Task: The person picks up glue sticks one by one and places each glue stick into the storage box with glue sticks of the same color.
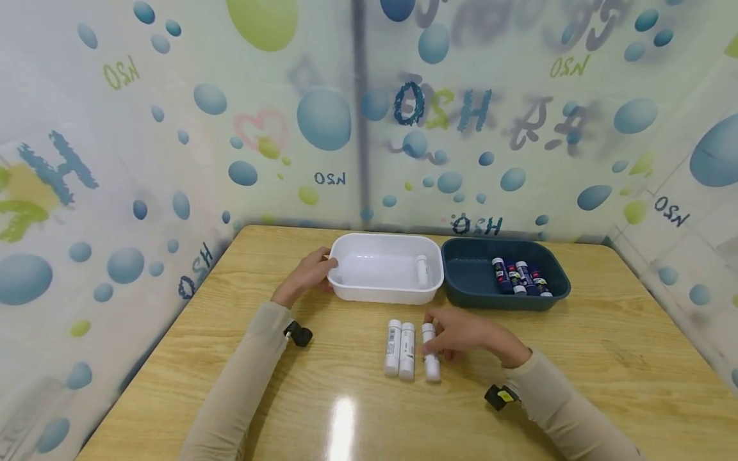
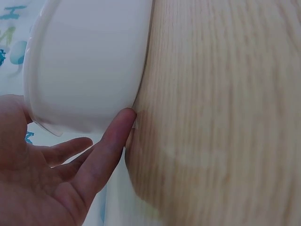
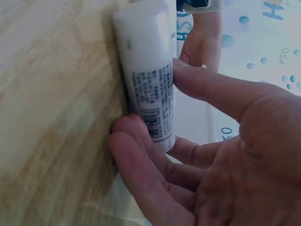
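Observation:
In the head view my left hand point(image 1: 311, 272) holds the left end of a white plastic bin point(image 1: 386, 296), its thumb over the rim. The left wrist view has a fingertip at the bin's point(image 2: 89, 61) lower edge, by the tabletop. One white glue stick point(image 1: 423, 272) lies inside, toward the right end. My right hand point(image 1: 464, 330) grips another white glue stick point(image 3: 146, 75) between thumb and fingers, its barcode label showing. It lies along the wood, cap end away from me. Two more white glue sticks point(image 1: 393, 349) lie side by side just left of it.
A dark teal bin point(image 1: 501, 299) stands right beside the white one, with several dark blue glue sticks point(image 1: 521, 276) lying in its right half. Both bins are near the back of the wooden table point(image 1: 576, 365). A printed curtain point(image 1: 369, 160) rises behind the table's far edge.

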Tool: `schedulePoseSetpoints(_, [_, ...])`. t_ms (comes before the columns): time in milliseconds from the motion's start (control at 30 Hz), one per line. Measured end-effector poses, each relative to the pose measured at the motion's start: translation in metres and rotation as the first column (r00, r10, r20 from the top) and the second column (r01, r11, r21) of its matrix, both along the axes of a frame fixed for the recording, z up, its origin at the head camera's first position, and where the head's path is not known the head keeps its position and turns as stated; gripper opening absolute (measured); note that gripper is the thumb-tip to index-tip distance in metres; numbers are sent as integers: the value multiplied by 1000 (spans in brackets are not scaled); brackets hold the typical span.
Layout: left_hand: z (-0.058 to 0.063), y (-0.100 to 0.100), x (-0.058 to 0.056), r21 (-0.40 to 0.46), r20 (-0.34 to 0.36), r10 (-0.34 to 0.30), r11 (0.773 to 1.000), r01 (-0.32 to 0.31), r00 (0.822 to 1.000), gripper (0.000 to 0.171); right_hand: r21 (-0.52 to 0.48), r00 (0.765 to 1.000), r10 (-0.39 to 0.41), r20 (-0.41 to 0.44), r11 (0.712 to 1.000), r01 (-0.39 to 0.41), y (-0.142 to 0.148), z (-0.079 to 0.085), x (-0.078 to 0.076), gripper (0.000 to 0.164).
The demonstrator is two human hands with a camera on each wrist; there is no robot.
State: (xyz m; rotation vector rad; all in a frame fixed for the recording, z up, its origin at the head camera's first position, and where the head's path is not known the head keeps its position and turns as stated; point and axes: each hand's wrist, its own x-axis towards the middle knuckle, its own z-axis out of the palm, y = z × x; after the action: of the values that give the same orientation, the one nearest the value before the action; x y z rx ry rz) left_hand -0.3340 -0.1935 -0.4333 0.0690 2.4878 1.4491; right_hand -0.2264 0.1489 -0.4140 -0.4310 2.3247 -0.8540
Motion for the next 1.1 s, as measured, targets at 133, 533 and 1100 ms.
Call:
schedulePoseSetpoints(133, [1, 0, 0, 0, 3, -2, 1000, 2, 1000, 53, 27, 1000, -15, -15, 1000, 16, 4, 2, -3, 44])
schedulePoseSetpoints(533, [2, 1, 1, -15, 9, -2, 1000, 2, 1000, 53, -55, 997, -8, -73, 999, 4, 13, 10, -8, 47])
schedulePoseSetpoints(1100, [0, 0, 1, -3, 2, -12, 1000, 12, 1000, 53, -135, 981, 58, -187, 987, -85, 14, 40, -13, 42])
